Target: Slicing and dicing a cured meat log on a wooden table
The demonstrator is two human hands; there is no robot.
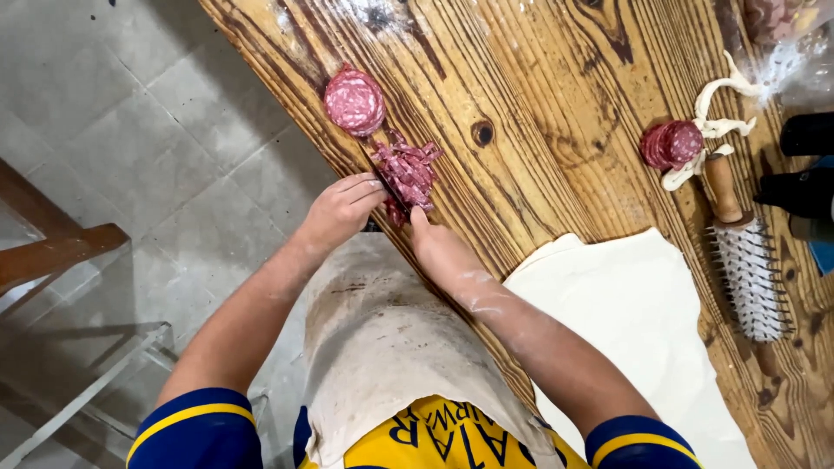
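Both hands meet at the counter's (539, 113) near edge. The left hand (340, 208) curls closed over a dark tool, mostly hidden, and the right hand (434, 243) lies flat with fingers together, touching the pile of chopped salami strips (408, 169). Just beyond sits a stack of round salami slices (354, 102). Well right lie a dough sheet (630, 304), a spiked roller (745, 260), more slices (671, 143) and dough scraps (721, 95).

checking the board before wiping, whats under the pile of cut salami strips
The salami strips lie straight on the wooden table; no plate or board shows. Both hands cover the pile's near edge.
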